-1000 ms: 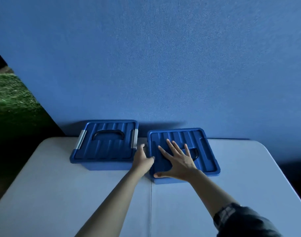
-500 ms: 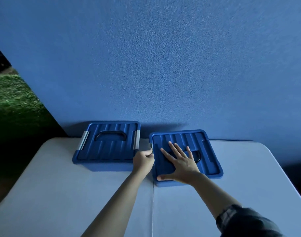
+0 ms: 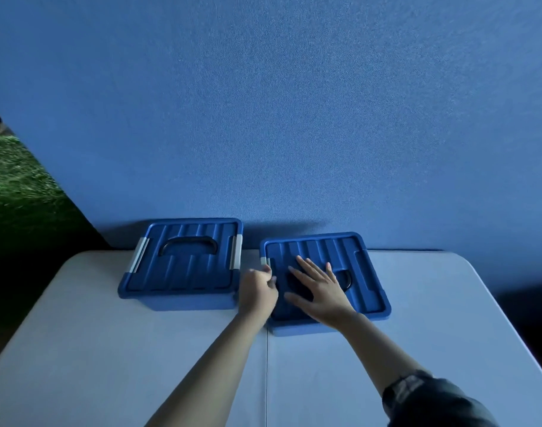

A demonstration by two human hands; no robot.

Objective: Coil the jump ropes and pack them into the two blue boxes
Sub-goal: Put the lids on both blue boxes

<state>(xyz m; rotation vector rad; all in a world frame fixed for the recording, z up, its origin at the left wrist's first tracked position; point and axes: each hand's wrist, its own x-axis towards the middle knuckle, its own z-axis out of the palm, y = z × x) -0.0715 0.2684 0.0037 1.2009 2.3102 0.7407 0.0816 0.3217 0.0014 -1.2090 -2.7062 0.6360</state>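
Note:
Two blue boxes stand side by side at the far edge of the table, both with ribbed lids on. The left box (image 3: 183, 266) has grey latches on both sides and a dark handle. On the lid of the right box (image 3: 365, 272) my right hand (image 3: 322, 291) lies flat with fingers spread, covering most of its handle. My left hand (image 3: 258, 291) has its fingers curled at the left edge of that lid, on the grey latch (image 3: 265, 261). No jump rope is in sight.
The white folding table (image 3: 140, 349) has a centre seam running toward me. A blue wall (image 3: 279, 118) rises right behind the boxes. Green grass (image 3: 14, 186) lies past the table's left side.
My left hand has curled tighter at the right box's left latch. The right hand stays flat on the lid. The view has shifted slightly.

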